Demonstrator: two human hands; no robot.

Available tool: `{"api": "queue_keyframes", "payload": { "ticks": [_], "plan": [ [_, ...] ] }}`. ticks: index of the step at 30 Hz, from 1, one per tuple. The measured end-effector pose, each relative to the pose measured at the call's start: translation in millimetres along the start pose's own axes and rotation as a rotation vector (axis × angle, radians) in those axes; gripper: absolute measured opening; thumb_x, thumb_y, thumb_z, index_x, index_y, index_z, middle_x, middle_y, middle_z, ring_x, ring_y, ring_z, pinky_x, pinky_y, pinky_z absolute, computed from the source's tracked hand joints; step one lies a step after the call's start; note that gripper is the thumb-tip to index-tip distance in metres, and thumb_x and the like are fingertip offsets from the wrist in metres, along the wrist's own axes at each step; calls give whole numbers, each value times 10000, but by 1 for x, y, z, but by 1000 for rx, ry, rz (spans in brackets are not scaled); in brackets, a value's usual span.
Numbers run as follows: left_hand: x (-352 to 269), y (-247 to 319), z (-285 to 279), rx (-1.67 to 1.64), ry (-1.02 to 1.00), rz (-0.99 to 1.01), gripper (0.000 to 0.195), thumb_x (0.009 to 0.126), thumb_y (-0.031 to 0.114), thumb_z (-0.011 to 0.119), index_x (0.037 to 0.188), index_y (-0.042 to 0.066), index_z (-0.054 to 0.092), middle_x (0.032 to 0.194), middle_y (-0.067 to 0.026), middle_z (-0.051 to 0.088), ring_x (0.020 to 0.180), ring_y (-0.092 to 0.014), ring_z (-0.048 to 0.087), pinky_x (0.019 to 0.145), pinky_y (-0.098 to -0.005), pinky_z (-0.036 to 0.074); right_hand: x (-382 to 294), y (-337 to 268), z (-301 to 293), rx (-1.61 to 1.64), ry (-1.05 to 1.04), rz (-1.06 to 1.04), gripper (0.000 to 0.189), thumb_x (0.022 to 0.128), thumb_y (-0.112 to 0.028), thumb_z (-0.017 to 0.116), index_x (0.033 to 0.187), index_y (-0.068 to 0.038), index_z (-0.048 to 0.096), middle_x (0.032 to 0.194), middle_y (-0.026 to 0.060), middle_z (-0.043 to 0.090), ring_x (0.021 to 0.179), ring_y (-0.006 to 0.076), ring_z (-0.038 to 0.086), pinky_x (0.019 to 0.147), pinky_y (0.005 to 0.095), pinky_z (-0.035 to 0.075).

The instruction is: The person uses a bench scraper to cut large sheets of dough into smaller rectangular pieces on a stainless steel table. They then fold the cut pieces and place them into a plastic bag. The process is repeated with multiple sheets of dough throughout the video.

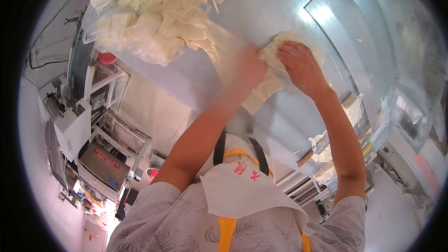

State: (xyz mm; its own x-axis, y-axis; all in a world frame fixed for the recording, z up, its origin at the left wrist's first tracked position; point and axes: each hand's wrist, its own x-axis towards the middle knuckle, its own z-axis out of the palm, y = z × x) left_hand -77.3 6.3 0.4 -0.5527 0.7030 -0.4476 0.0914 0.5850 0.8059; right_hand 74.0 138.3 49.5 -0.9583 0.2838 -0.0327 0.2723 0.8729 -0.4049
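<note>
A long, thin sheet of pale dough [218,47] stretches over the metal worktop from a large heap of dough sheets and scraps [182,17] at the upper left. My left hand [250,66], blurred, is at this sheet, its fingers close to a crumpled bundle of pale dough [285,40]. On that bundle rests my right hand [299,57], fingers bent over its surface. Loose dough [269,85] lies under and between the hands. Whether the left fingers pinch the dough cannot be told.
A clear plastic bag [140,47] lies under the heap. Right of my hands runs a long flat metal bar [336,35]. Near my right forearm lies a wooden-handled tool [308,155] beside scraps. The worktop's near edge is by my apron [245,189]; white-framed equipment [105,161] stands at the left.
</note>
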Motion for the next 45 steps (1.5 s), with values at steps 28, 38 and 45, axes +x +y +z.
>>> {"api": "queue_keyframes", "payload": {
  "ticks": [28, 38, 45],
  "plan": [
    [41, 7, -21, -448, -83, 107, 173, 1078, 183, 653, 1054, 12, 663, 749, 7, 607, 654, -101, 545, 625, -291, 478, 11, 14, 3, -152, -118, -147, 132, 867, -102, 685, 992, -62, 702, 1179, 85, 695, 1228, 275, 611, 1228, 454, 390],
    [16, 103, -63, -810, -393, -167, 157, 1030, 143, 693, 1031, -8, 653, 767, -10, 553, 669, -136, 516, 668, -312, 476, 9, 8, -7, -245, -183, -150, 207, 903, -140, 679, 1057, -86, 807, 1226, -6, 711, 1306, 225, 566, 1227, 471, 380],
    [13, 114, -75, -777, -612, -252, 163, 1029, 156, 684, 981, 1, 665, 761, -20, 577, 665, -147, 556, 682, -323, 495, 19, 13, -11, -241, -468, -48, 213, 911, -107, 664, 1080, -97, 795, 1205, 21, 729, 1281, 226, 598, 1112, 412, 484]
  ]
}}
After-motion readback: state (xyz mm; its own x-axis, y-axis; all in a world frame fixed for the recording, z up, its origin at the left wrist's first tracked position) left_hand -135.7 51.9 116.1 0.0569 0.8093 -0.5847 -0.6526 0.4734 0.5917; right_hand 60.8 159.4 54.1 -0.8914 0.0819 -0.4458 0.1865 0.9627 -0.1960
